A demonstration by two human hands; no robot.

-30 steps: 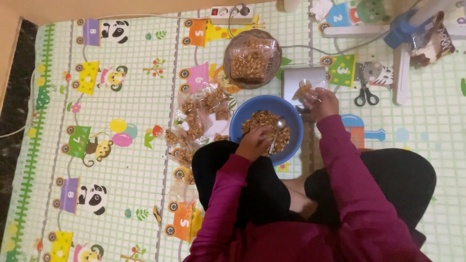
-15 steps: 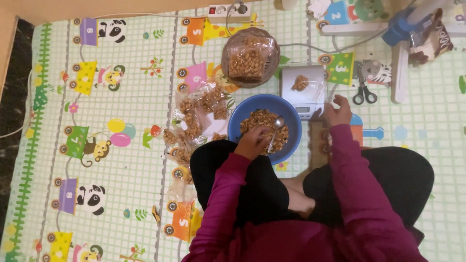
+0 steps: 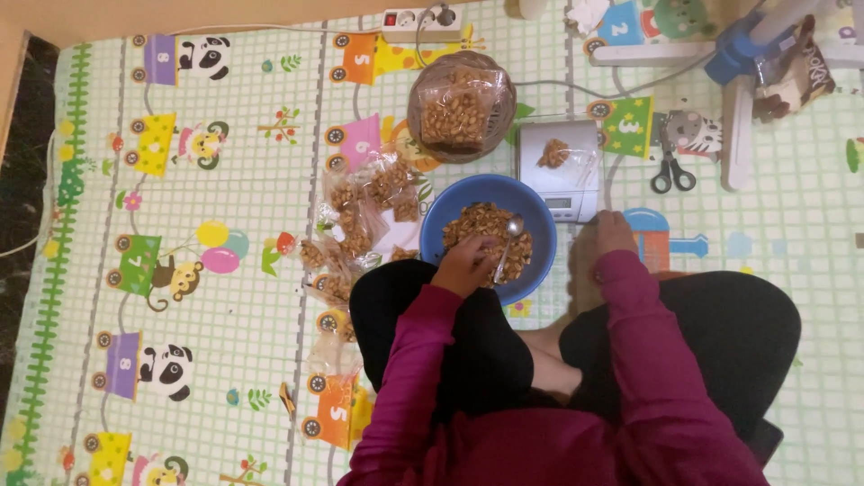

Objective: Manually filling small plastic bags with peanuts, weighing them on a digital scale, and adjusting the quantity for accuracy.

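Observation:
I sit cross-legged on a play mat with a blue bowl (image 3: 438,219) of peanuts (image 3: 481,227) in front of my knees. My left hand (image 3: 463,265) rests on the bowl's near rim and grips the handle of a metal spoon (image 3: 513,229) lying in the nuts. Just right of the bowl stands a small white kitchen scale (image 3: 576,200) with a small clear bag of peanuts (image 3: 553,153) on its plate. My right hand (image 3: 612,232) hovers just below the scale's front corner. It holds nothing and its fingers are loosely bent.
Several filled clear bags (image 3: 360,216) lie left of the bowl. A round container of packed nuts (image 3: 459,103) sits beyond it. Scissors (image 3: 670,171), a blue and white device (image 3: 747,54), a snack bag (image 3: 796,72) and a power strip (image 3: 418,18) lie at the far right and top.
My right hand set the small bag on the scale, let go and drew back toward me. My left hand stayed on the spoon in the bowl.

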